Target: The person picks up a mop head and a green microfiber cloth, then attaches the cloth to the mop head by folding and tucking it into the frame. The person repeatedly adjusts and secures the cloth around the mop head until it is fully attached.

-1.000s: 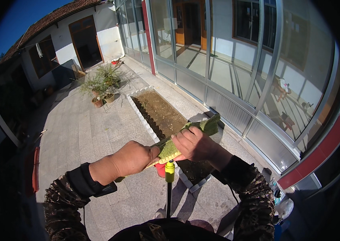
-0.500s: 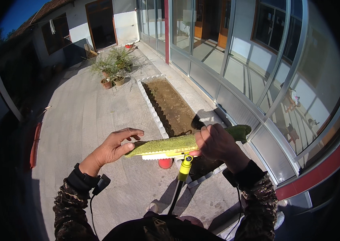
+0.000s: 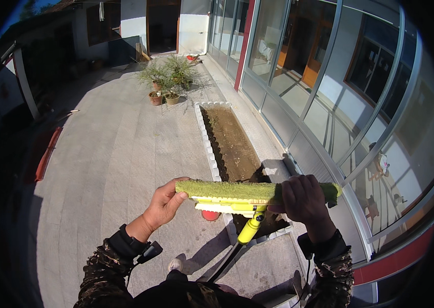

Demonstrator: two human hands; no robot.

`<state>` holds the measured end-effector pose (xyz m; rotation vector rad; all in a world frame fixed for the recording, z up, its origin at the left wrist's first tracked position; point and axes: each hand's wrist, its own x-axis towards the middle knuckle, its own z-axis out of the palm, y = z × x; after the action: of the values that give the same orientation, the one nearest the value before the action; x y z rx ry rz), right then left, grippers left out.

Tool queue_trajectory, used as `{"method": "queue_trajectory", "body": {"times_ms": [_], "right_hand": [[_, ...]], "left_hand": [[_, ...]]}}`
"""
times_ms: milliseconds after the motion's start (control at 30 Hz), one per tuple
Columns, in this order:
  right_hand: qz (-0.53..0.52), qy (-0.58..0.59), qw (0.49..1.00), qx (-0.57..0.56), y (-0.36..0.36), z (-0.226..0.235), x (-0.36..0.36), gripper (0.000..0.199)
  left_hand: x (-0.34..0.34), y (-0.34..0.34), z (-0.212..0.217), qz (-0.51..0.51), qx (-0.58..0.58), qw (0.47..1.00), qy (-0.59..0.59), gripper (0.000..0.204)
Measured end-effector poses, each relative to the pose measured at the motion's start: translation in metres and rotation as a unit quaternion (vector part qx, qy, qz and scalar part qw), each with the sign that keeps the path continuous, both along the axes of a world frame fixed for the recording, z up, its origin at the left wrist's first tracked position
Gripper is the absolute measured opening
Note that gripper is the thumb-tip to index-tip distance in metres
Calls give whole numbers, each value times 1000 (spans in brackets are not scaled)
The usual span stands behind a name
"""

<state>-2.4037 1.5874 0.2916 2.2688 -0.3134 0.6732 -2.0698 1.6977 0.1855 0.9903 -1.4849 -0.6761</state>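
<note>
A window-washing tool with a fuzzy green sleeve (image 3: pixel 237 190) on a yellow and white bar is held level in front of me. Its yellow neck and black pole (image 3: pixel 247 233) run down toward my body. My left hand (image 3: pixel 164 204) pinches the sleeve's left end between thumb and fingers. My right hand (image 3: pixel 303 197) is wrapped over the sleeve near its right end, whose dark green tip pokes out past the fingers.
A paved courtyard (image 3: pixel 114 154) lies below. A soil bed (image 3: pixel 229 143) edged with white blocks runs along a glass-walled building (image 3: pixel 330 102) on the right. Potted plants (image 3: pixel 168 79) stand at the far end. A red object (image 3: pixel 209 214) sits under the tool, red strips (image 3: pixel 47 154) at left.
The tool has swung from a tilt to level and my hands have spread apart to its two ends. My view has tipped down and forward, toward the courtyard.
</note>
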Motion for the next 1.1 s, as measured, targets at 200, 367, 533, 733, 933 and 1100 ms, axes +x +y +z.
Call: {"method": "queue_trajectory", "body": {"times_ms": [200, 367, 533, 733, 933, 1100], "right_hand": [[29, -67, 996, -44, 7, 72, 29, 60], [-10, -127, 982, -141, 31, 153, 59, 62], [5, -151, 966, -211, 58, 183, 88, 66], [18, -163, 964, -208, 76, 178, 119, 62], [48, -161, 963, -212, 88, 176, 148, 60], [70, -152, 971, -173, 96, 170, 161, 59]], "left_hand": [[22, -1, 90, 71, -131, 988, 39, 41], [53, 5, 182, 90, -252, 963, 17, 42], [80, 31, 217, 103, -319, 942, 0, 42], [104, 55, 214, 61, -333, 941, -3, 40], [108, 56, 168, 142, -388, 892, 182, 22], [81, 61, 95, 14, -32, 999, -2, 22]]}}
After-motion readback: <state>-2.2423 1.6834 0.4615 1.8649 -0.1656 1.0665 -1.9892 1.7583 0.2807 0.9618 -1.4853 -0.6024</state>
